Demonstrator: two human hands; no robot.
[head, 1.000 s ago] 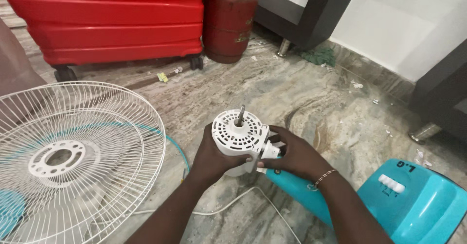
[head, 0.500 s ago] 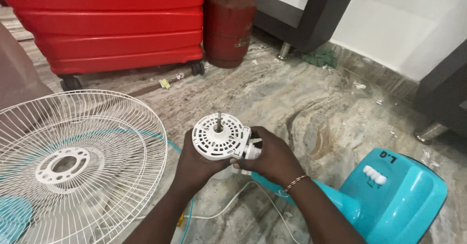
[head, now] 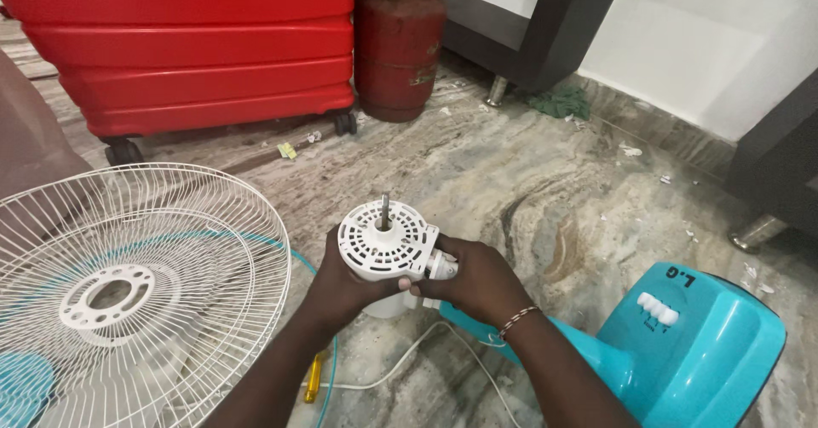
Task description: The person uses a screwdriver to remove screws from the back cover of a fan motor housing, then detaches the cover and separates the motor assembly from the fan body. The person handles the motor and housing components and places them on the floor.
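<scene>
- Fan motor housing (head: pixel 388 245): white, round, with a vented face turned upward and a metal shaft (head: pixel 384 211) standing upright from its middle. Held above the marble floor (head: pixel 528 181), in the lower middle of the view, between both hands.
- Left hand (head: pixel 341 287): grip clenched around the left side and underside of the motor housing.
- Right hand (head: pixel 477 279): grip closed on the right side of the housing, fingertips at a small white knob (head: pixel 443 266) on its edge; a beaded bracelet (head: pixel 516 320) on the wrist.
- Fan base (head: pixel 690 343): turquoise plastic with a row of white buttons, lying on the floor at lower right, its neck running under the right forearm.
- Fan guard (head: pixel 128 292): white wire grille, lying flat on the floor to the left, just beside the left forearm.
- White cord (head: pixel 400 364): loose on the floor beneath the hands.
- Screwdriver (head: pixel 313 378): yellow handle, on the floor by the left forearm.
- Suitcase (head: pixel 187 44): red, ribbed, wheeled, at the far left.
- Gas cylinder (head: pixel 399 44): red, upright, just beside the suitcase.
</scene>
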